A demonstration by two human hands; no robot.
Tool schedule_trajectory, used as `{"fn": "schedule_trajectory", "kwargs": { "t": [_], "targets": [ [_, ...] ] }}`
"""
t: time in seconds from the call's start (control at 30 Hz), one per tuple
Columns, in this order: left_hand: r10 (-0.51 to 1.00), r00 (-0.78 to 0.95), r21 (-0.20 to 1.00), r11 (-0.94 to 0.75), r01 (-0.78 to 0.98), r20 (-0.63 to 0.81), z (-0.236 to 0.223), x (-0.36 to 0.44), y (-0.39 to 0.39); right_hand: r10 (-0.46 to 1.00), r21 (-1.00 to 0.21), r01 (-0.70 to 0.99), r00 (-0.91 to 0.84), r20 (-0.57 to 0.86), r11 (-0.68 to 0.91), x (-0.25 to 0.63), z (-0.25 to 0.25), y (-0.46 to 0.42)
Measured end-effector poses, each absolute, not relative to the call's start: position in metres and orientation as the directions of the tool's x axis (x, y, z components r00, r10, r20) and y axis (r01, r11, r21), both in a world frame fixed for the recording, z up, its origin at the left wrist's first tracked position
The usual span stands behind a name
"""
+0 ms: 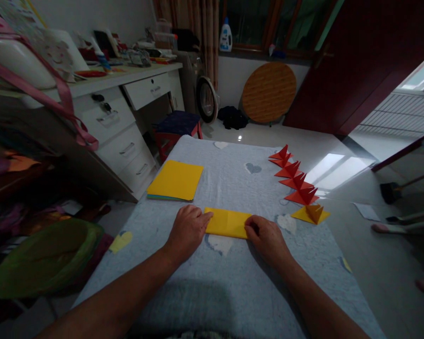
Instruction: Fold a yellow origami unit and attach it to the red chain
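Note:
A yellow origami paper [228, 222], folded into a flat rectangle with a crease across its middle, lies on the cloth-covered table. My left hand [190, 227] is closed at its left end, thumb and finger on the paper's edge. At the opposite end, my right hand [266, 237] pinches the right edge with fingers curled. Beyond my left hand sits a stack of square paper [176, 181], yellow on top. A yellow folded paper piece [313, 214] stands to the right, at the near end of a row of several red folded paper pieces [298, 181].
A pale blue cloth with heart shapes [233, 282] covers the table. To the left are a white desk [122, 141] with drawers, a stool [180, 123] and a green basket [45, 259]. A washing machine [194, 77] and a round wooden board [269, 92] stand at the back.

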State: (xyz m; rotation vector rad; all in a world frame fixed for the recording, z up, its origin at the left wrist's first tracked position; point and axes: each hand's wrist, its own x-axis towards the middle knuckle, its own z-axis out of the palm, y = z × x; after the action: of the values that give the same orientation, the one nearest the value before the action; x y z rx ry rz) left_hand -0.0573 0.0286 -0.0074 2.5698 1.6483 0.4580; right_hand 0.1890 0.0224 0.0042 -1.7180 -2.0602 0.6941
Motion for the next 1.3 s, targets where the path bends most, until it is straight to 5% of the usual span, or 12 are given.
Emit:
{"fn": "schedule_trajectory", "kwargs": {
  "t": [1.3],
  "targets": [
    [0.907, 0.371, 0.169, -0.405, 0.899, 0.201, -0.0092, -0.0554, 0.0292, 0.986, -0.611, 0.789, -0.143, -0.083, 0.063, 0.1885, 0.0083, 0.0235]
  ]
}}
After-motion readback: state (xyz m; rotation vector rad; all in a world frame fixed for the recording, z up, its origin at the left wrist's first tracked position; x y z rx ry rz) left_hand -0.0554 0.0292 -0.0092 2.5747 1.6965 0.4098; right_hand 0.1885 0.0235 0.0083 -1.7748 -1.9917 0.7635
